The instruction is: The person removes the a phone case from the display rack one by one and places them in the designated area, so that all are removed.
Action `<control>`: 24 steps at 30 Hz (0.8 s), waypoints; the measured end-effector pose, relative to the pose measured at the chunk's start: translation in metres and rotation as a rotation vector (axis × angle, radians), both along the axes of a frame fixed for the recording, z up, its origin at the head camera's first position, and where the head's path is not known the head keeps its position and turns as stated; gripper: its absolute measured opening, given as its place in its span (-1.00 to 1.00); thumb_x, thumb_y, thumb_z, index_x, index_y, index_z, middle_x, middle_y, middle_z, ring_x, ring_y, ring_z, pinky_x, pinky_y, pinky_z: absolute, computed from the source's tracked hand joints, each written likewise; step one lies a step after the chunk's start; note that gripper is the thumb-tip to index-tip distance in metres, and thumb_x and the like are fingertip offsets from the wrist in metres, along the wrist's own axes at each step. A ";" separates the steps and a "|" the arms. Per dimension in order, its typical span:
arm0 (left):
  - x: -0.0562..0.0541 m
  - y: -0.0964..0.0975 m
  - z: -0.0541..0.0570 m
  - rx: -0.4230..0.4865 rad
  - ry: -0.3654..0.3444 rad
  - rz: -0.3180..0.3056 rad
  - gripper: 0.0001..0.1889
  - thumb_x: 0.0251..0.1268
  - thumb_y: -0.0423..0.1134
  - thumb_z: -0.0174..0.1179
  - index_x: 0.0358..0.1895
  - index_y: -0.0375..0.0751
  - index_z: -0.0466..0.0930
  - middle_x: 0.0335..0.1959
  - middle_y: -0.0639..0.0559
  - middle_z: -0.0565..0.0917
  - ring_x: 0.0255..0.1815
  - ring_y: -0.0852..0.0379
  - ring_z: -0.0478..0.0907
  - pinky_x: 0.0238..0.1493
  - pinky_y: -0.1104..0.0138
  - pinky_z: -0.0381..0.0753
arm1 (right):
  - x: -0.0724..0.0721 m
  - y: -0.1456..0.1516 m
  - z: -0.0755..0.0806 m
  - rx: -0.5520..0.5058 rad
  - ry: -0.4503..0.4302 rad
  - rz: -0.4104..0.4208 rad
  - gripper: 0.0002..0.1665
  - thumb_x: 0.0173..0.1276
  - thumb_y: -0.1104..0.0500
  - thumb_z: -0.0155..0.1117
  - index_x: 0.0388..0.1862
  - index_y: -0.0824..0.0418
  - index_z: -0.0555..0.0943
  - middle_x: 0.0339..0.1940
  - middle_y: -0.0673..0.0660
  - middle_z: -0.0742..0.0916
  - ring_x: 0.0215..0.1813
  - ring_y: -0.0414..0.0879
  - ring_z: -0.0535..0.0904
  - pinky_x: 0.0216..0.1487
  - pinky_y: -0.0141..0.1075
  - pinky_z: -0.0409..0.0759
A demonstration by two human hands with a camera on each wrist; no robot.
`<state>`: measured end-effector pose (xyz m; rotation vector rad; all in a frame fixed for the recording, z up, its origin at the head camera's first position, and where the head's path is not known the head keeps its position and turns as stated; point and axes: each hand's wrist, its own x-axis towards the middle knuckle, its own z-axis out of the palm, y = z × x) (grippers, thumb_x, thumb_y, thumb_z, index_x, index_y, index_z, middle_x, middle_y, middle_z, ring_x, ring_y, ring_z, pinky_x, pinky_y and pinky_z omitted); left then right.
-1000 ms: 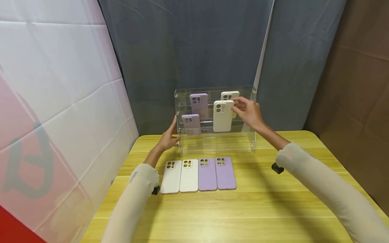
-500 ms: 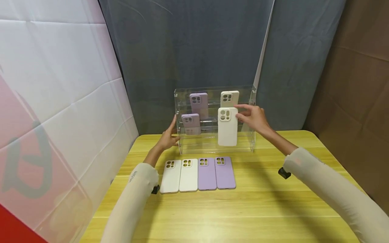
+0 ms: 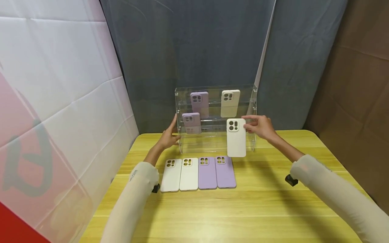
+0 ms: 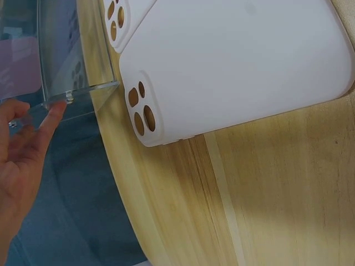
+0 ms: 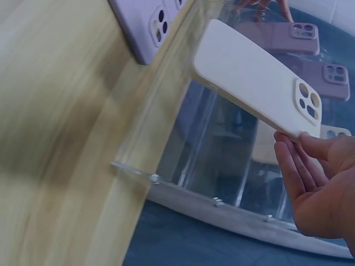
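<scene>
In the head view my left hand (image 3: 166, 138) rests against the left side of a clear acrylic display stand (image 3: 217, 143). Its fingertips touch that side panel in the left wrist view. With thumb and fingertips, my right hand (image 3: 262, 127) pinches a cream phone case (image 3: 236, 140) by its upper right edge. The case hangs upright in front of the stand's lower right, camera cutouts at top. On the stand stand a purple case (image 3: 199, 103) at upper left, a second purple case (image 3: 191, 122) below it, and another cream case (image 3: 230, 103) at upper right.
A row of phone cases lies flat on the wooden table (image 3: 194, 216) before the stand: a white case (image 3: 171, 177), a second white case (image 3: 189, 175), a purple case (image 3: 207, 173) and another purple case (image 3: 225, 172). Grey curtains (image 3: 194, 44) hang behind.
My right hand has moved down and to the right with the cream case, away from the upper cream case, which now shows fully. The left hand has stayed at the stand's side.
</scene>
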<state>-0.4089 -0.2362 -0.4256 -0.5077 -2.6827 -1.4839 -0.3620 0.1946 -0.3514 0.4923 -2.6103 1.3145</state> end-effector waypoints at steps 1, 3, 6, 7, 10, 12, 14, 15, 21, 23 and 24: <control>0.000 0.000 0.000 0.000 0.000 0.001 0.17 0.45 -0.58 0.14 0.66 0.49 -0.48 0.51 -0.55 0.25 0.32 -0.46 0.50 -0.18 0.03 0.83 | 0.000 0.001 -0.002 -0.003 -0.013 -0.001 -0.50 0.45 0.30 0.39 0.35 0.28 0.63 -0.12 0.37 0.82 -0.28 -0.06 0.82 -0.27 -0.34 0.80; 0.001 0.001 0.001 -0.001 -0.001 0.002 0.17 0.45 -0.58 0.14 0.66 0.50 -0.47 0.51 -0.55 0.25 0.31 -0.45 0.52 -0.18 0.03 0.83 | 0.000 0.005 -0.008 -0.011 -0.036 0.003 -0.49 0.45 0.32 0.39 0.36 0.30 0.62 -0.12 0.37 0.81 -0.29 -0.07 0.82 -0.26 -0.33 0.81; 0.002 0.001 0.001 0.001 0.001 0.001 0.17 0.45 -0.58 0.14 0.66 0.49 -0.47 0.51 -0.56 0.24 0.29 -0.46 0.53 -0.18 0.03 0.83 | -0.001 0.009 -0.016 -0.003 -0.054 0.002 -0.49 0.45 0.32 0.39 0.36 0.31 0.61 -0.13 0.37 0.82 -0.30 -0.09 0.82 -0.27 -0.33 0.80; 0.002 0.001 0.002 0.001 0.001 0.001 0.17 0.44 -0.59 0.14 0.67 0.49 -0.47 0.51 -0.56 0.24 0.30 -0.46 0.52 -0.18 0.03 0.84 | -0.001 0.010 -0.019 -0.004 -0.057 0.003 -0.49 0.45 0.32 0.39 0.36 0.32 0.62 -0.13 0.37 0.82 -0.30 -0.08 0.82 -0.27 -0.33 0.80; 0.001 0.001 0.001 0.002 -0.001 0.003 0.17 0.44 -0.60 0.14 0.67 0.49 -0.46 0.51 -0.56 0.24 0.31 -0.45 0.51 -0.19 0.04 0.84 | -0.001 0.014 -0.027 0.002 -0.064 0.009 -0.51 0.45 0.32 0.38 0.35 0.32 0.62 -0.13 0.38 0.81 -0.29 -0.06 0.82 -0.28 -0.33 0.81; 0.001 0.001 0.001 0.004 -0.003 0.004 0.17 0.44 -0.60 0.14 0.66 0.50 -0.46 0.51 -0.55 0.24 0.33 -0.44 0.50 -0.19 0.05 0.84 | -0.001 0.017 -0.033 -0.008 -0.081 0.016 -0.50 0.46 0.33 0.37 0.35 0.33 0.61 -0.11 0.40 0.81 -0.27 -0.04 0.83 -0.26 -0.32 0.81; 0.001 0.001 0.002 0.010 -0.002 0.002 0.17 0.44 -0.61 0.13 0.67 0.48 -0.46 0.51 -0.55 0.24 0.36 -0.43 0.47 -0.18 0.05 0.84 | -0.001 0.019 -0.037 -0.018 -0.094 0.019 -0.50 0.46 0.34 0.36 0.36 0.34 0.60 -0.10 0.41 0.80 -0.25 0.01 0.83 -0.26 -0.32 0.81; 0.001 0.001 0.002 0.013 -0.002 0.001 0.17 0.44 -0.60 0.14 0.67 0.48 -0.46 0.52 -0.54 0.25 0.38 -0.42 0.46 -0.18 0.05 0.83 | 0.000 0.020 -0.040 -0.025 -0.102 0.020 -0.50 0.46 0.34 0.36 0.36 0.35 0.60 -0.09 0.42 0.79 -0.23 0.05 0.83 -0.26 -0.32 0.81; 0.002 0.002 0.001 0.015 -0.004 0.001 0.17 0.44 -0.61 0.14 0.67 0.46 -0.47 0.51 -0.55 0.25 0.39 -0.42 0.45 -0.18 0.06 0.84 | 0.001 0.025 -0.055 -0.044 -0.148 0.010 -0.49 0.44 0.37 0.37 0.36 0.37 0.60 -0.11 0.43 0.79 -0.20 0.15 0.83 -0.29 -0.33 0.81; 0.002 0.002 0.001 0.013 -0.007 0.003 0.18 0.44 -0.61 0.14 0.67 0.47 -0.46 0.51 -0.54 0.26 0.38 -0.42 0.46 -0.18 0.06 0.84 | 0.001 0.026 -0.059 -0.039 -0.157 0.006 -0.49 0.43 0.38 0.37 0.35 0.37 0.60 -0.13 0.41 0.80 -0.22 0.13 0.83 -0.30 -0.34 0.80; 0.002 0.002 0.001 0.012 -0.006 0.004 0.18 0.43 -0.60 0.14 0.67 0.47 -0.46 0.51 -0.54 0.27 0.38 -0.42 0.46 -0.18 0.07 0.84 | 0.001 0.026 -0.060 -0.039 -0.159 0.005 -0.49 0.43 0.39 0.38 0.35 0.38 0.60 -0.14 0.41 0.81 -0.23 0.12 0.83 -0.31 -0.34 0.80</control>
